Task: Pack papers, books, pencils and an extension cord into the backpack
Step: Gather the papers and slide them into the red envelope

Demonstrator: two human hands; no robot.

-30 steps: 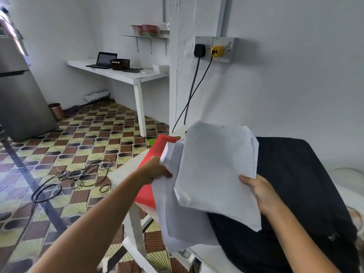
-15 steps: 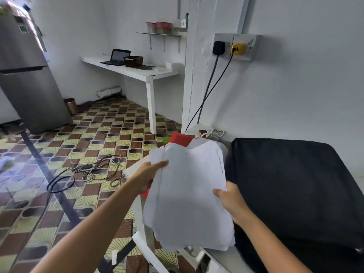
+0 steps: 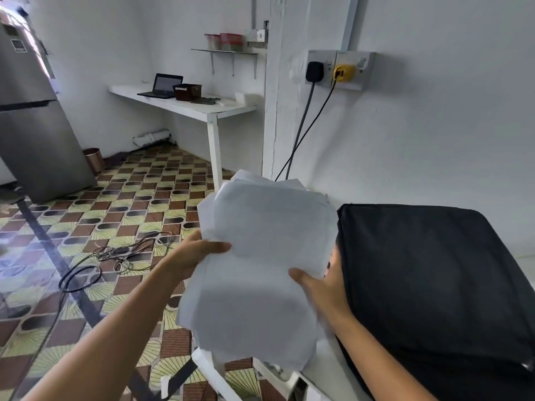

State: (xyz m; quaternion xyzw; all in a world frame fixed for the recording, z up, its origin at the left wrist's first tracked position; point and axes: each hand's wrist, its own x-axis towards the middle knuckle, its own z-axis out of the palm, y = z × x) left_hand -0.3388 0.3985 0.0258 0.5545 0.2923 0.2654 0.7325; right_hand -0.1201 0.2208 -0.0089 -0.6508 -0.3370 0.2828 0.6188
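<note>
White papers (image 3: 260,256), a loose and uneven sheaf, hang in the air above the near edge of the table (image 3: 324,374), held just left of the black backpack (image 3: 434,285). The stack sits between both hands, probably so its ragged edges can be squared up before it goes into the bag; the sheets fan out at different angles at the 12 o'clock end.

At the stack's 9 o'clock edge the left hand (image 3: 197,253) clamps the sheets, thumb curled over the top face and the other fingers hidden beneath. At 4 o'clock the right hand (image 3: 324,287) grips the opposite edge, thumb lying on top of the paper and the rest of the fingers behind it, out of sight.

Lying flat on the table at 3 o'clock of the papers, the backpack shows no opening from here; whether a zip is undone I cannot tell.

On the patterned floor at 9 o'clock lies a tangle of cords (image 3: 121,253), well apart from the table.
</note>
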